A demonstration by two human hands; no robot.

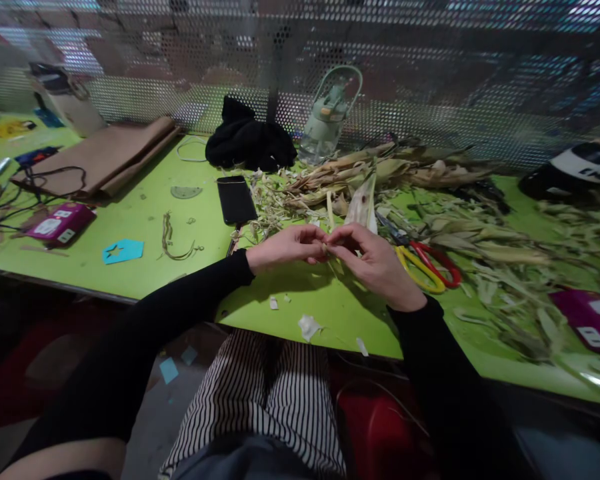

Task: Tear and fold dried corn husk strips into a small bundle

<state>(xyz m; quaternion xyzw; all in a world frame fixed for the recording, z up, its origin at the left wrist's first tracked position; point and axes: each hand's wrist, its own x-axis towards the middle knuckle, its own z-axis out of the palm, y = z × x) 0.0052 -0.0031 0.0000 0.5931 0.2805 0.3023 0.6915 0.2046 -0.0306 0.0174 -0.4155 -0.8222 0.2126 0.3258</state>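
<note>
My left hand and my right hand meet over the front of the green table, fingertips pinched together. Between them is a piece of dried corn husk; a broad pale part of it rises above my right hand, and a thin strip hangs below the fingers. Exactly where each fingertip grips is partly hidden. Just right of my right hand lie scissors with red and yellow handles. A black phone rests beyond my left hand. Behind both hands spreads a heap of dried husks and shredded bits.
A green-lidded bottle and black cloth stand near the perforated metal screen. Leftward lie brown paper, a purple box, a blue tag and a braided strand. Another purple box sits far right, by loose husks.
</note>
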